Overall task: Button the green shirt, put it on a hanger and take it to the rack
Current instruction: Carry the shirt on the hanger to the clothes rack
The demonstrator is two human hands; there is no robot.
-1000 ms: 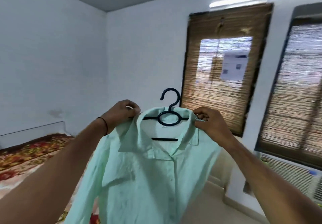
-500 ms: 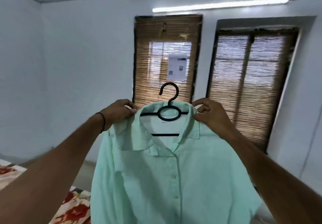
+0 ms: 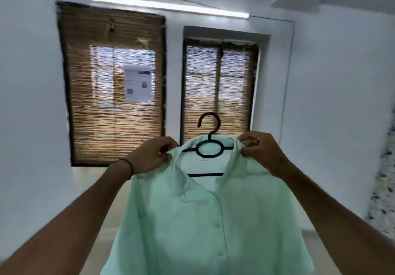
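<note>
The green shirt (image 3: 205,221) hangs in the air in front of me, buttoned down the front as far as I can see, its shoulders draped over a dark hanger (image 3: 208,148) whose hook stands up between my two grips. My left hand (image 3: 152,157) pinches the shirt's shoulder beside the collar; my right hand (image 3: 261,152) is clenched on the opposite shoulder, fingers curled over the fabric and, I judge, the hanger arm beneath. The step now is carrying it to the rack, which I cannot see here. To do it well I would keep both grips level so the shirt does not slide off one arm, and keep the hook free and upright. Beyond my hands are two windows with bamboo blinds (image 3: 115,90) and white wall.
</note>
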